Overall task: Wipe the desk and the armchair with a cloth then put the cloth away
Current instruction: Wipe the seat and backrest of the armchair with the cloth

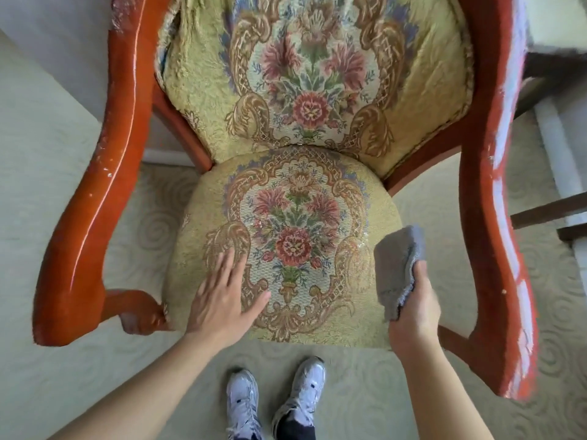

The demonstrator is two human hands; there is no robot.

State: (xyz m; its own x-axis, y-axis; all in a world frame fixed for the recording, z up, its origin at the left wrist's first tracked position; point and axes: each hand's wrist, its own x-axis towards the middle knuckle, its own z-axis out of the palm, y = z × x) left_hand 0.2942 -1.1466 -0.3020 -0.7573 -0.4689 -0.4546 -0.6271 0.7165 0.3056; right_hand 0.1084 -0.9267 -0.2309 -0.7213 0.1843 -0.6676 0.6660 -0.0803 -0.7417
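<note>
An armchair (286, 192) with a glossy red-brown wooden frame and floral yellow upholstery fills the head view. My left hand (222, 296) lies flat with straight fingers on the front left of the seat cushion. My right hand (413, 309) grips a folded grey cloth (397, 265) over the seat's front right part. Whether the cloth touches the fabric I cannot tell. Part of the desk's dark wooden frame (546, 211) shows at the right edge, behind the right armrest (495, 185).
The left armrest (95, 192) curves down beside my left forearm. Pale carpet (63, 376) with a swirl pattern surrounds the chair. My two white sneakers (276, 398) stand just in front of the seat. A white wall and skirting (168, 154) lie behind the chair.
</note>
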